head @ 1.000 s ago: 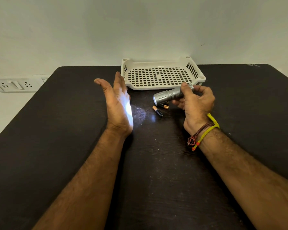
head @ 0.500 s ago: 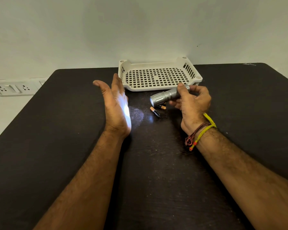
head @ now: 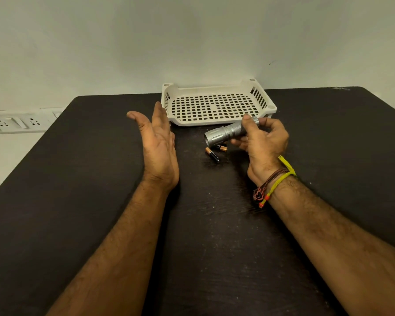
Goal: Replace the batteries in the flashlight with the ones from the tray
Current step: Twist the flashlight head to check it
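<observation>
My right hand (head: 261,145) grips a silver flashlight (head: 226,132) by its tail, thumb on the end, with the lens pointing left toward my left hand. No light shows from it. My left hand (head: 159,147) stands on its edge on the table with straight fingers, palm facing the flashlight, holding nothing. Under the flashlight head, two small copper-and-black batteries (head: 212,153) lie on the table. The white perforated tray (head: 217,120) sits just behind both hands, and nothing lies in it.
The dark table (head: 78,201) runs up to a pale wall. A white socket panel (head: 16,122) is mounted on the wall at the left, below the table's level. A yellow and brown thread band circles my right wrist (head: 275,179).
The bright patch of light on my left palm and on the table has gone out. Both hands and the flashlight stay nearly where they were.
</observation>
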{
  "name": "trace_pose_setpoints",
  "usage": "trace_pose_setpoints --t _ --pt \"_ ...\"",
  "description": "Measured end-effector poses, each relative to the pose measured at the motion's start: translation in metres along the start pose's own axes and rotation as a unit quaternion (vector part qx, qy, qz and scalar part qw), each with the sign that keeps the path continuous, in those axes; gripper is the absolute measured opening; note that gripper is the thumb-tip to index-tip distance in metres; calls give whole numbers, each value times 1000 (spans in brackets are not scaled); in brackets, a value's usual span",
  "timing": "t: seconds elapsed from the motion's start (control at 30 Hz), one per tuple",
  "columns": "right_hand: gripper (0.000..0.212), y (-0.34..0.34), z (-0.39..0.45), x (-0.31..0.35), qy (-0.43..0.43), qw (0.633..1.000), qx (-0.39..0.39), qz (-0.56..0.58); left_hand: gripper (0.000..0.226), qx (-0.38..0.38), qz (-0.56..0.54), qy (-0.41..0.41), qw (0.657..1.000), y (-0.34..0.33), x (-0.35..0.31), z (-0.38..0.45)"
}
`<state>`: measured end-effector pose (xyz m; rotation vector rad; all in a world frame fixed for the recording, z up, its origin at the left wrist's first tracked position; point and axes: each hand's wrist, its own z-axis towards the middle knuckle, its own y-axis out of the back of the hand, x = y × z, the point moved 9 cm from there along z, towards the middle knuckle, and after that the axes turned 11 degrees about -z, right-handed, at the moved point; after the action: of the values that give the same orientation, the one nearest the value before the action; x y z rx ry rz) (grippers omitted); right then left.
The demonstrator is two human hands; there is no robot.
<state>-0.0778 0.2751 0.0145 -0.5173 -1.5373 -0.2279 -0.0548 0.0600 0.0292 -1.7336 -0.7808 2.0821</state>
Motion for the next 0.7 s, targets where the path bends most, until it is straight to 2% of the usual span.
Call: trace_pose_setpoints --t 0.2,0.33,0.4,0.53,0.7 --pt "34 -1 -1 -1 -4 1000 11 22 76 -38 38 -33 998 7 -1 2" --pt "27 -1 -1 2 7 999 13 30 30 -68 93 -62 991 10 -1 0" --pt "23 -2 -2 5 22 999 21 28 22 -55 139 -55 987 9 4 1" --pt "21 -4 -4 14 69 996 37 33 18 -16 172 -36 984 4 11 0" --pt "23 -7 -8 21 115 991 61 28 32 61 202 -32 977 -15 11 -7"
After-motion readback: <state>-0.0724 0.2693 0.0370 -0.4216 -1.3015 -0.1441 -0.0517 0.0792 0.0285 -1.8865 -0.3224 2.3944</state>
